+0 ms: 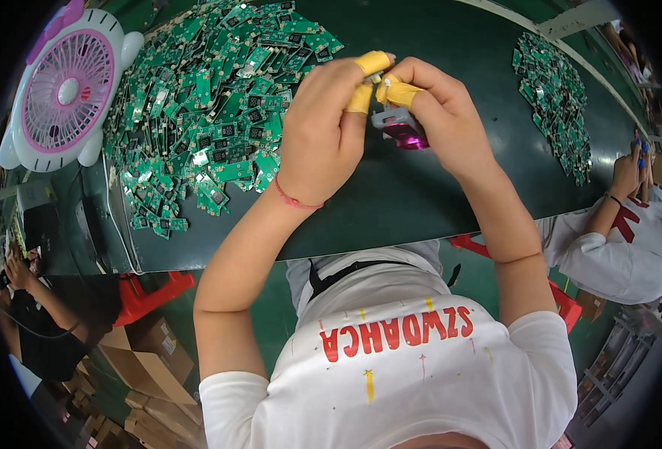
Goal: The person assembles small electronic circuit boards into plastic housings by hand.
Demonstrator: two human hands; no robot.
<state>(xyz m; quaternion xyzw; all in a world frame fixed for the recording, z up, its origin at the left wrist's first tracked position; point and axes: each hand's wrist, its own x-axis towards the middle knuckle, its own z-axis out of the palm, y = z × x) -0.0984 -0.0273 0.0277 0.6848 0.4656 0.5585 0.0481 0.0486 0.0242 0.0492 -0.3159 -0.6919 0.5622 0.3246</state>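
Observation:
Both hands are raised close together over the dark green tabletop (331, 232), with yellow coverings on some fingertips. My right hand (447, 112) is closed on a small grey plastic piece with a shiny magenta face (409, 138), tilted below the thumb. My left hand (319, 120), with a red cord on its wrist, has thumb and forefinger bent together near a tiny pale part (376, 77). That part sits between the fingertips of the two hands, and its kind is too small to tell. A large heap of green circuit boards (211, 112) spreads to the left of my left hand.
A white and pink fan (67, 91) stands at the far left. Another pile of circuit boards (551, 105) lies at the right. A metal rail (578, 71) runs along the far edge. Other people work at both sides; cardboard boxes (151, 359) and red stools (147, 295) are below.

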